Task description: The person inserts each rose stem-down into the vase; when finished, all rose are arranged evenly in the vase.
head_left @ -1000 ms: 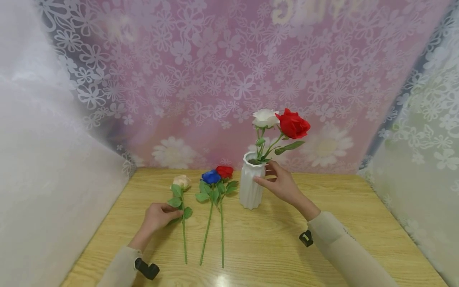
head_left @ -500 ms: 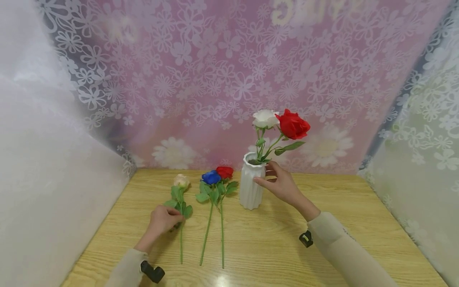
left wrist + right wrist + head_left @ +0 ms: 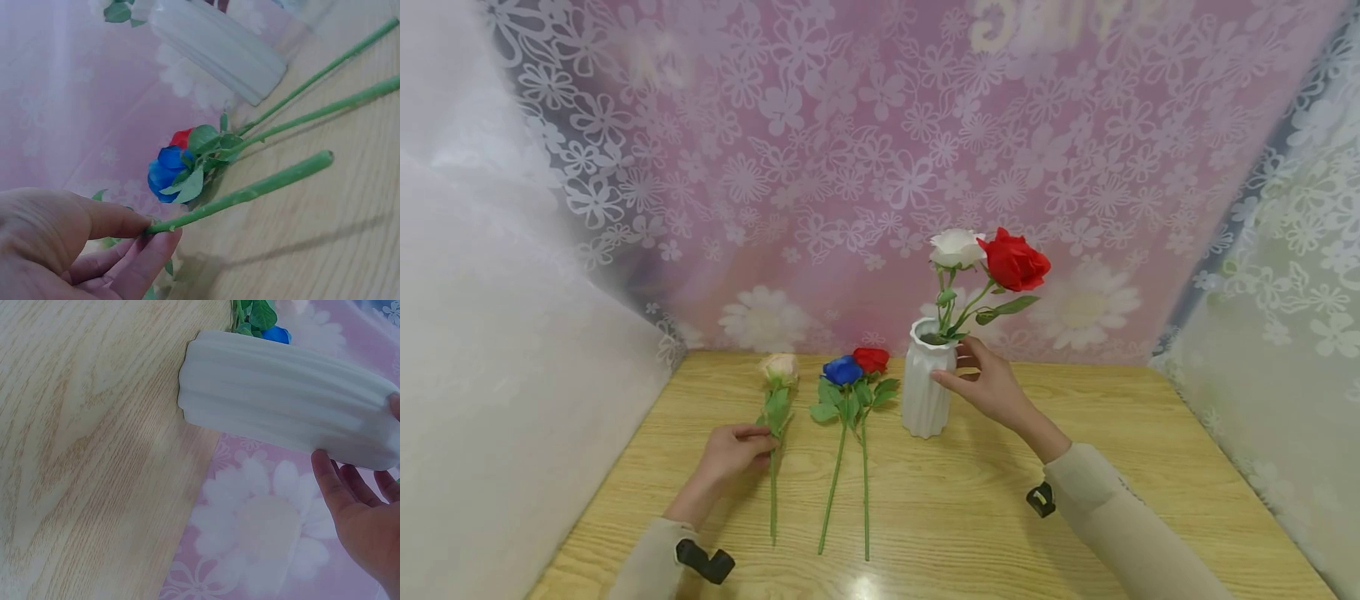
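Note:
My left hand (image 3: 732, 454) pinches the green stem of a cream rose (image 3: 779, 368) just below its leaves. In the left wrist view that stem (image 3: 250, 191) is held between thumb and fingertips, its cut end raised off the table with a shadow below. My right hand (image 3: 992, 390) holds the upper part of a white ribbed vase (image 3: 923, 404), thumb at the front and fingers at the far side. The vase stands upright on the table. From its mouth rise a white rose (image 3: 957, 248) and a large red rose (image 3: 1015, 260).
A blue rose (image 3: 842, 370) and a smaller red rose (image 3: 871, 360) lie side by side between the left hand and the vase, stems toward me. The wood-grain table (image 3: 1000, 525) meets a pink flower-patterned backdrop (image 3: 850, 167) at the back.
My left hand has shifted a little, and the cream rose has turned and moved slightly left, its leaves now bunched close to the stem. The right hand and vase stay put.

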Demonstrator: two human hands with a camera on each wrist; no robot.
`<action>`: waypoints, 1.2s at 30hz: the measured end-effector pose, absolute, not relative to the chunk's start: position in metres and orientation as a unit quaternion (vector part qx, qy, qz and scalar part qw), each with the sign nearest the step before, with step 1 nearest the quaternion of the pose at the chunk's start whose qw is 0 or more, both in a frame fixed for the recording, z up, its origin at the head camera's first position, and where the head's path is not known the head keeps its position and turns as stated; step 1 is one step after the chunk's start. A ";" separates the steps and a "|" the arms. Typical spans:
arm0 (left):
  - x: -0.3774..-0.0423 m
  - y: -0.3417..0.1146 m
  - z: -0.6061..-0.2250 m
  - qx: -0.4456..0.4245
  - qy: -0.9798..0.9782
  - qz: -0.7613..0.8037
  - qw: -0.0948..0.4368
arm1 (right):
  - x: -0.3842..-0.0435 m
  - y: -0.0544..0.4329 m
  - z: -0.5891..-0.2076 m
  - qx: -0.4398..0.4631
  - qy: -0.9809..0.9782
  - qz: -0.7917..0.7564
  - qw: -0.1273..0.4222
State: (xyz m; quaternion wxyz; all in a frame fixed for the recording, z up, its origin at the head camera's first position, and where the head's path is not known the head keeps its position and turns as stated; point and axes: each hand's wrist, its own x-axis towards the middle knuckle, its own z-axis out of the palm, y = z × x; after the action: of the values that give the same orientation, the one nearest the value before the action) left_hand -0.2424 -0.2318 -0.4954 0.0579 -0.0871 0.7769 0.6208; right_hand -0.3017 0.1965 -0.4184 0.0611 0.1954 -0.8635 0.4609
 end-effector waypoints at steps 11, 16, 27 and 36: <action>-0.247 -0.237 -0.469 -0.041 0.716 0.696 0.042 | -0.301 0.196 -0.417 0.190 -0.864 0.463 0.056; -0.248 -0.232 -0.458 -0.031 0.697 0.716 0.026 | -0.301 0.196 -0.417 0.194 -0.864 0.460 0.059; -0.257 -0.212 -0.433 0.019 0.681 0.730 -0.046 | -0.301 0.196 -0.416 0.196 -0.864 0.460 0.058; -0.269 -0.183 -0.401 0.032 0.643 0.757 -0.111 | -0.301 0.196 -0.417 0.188 -0.867 0.458 0.055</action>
State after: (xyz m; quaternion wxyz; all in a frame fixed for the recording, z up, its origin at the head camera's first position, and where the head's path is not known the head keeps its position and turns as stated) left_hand -0.2693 -0.1827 -0.4007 -0.1112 0.0317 0.6432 0.7569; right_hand -0.3009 0.1959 -0.4173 0.0551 0.1884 -0.8668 0.4584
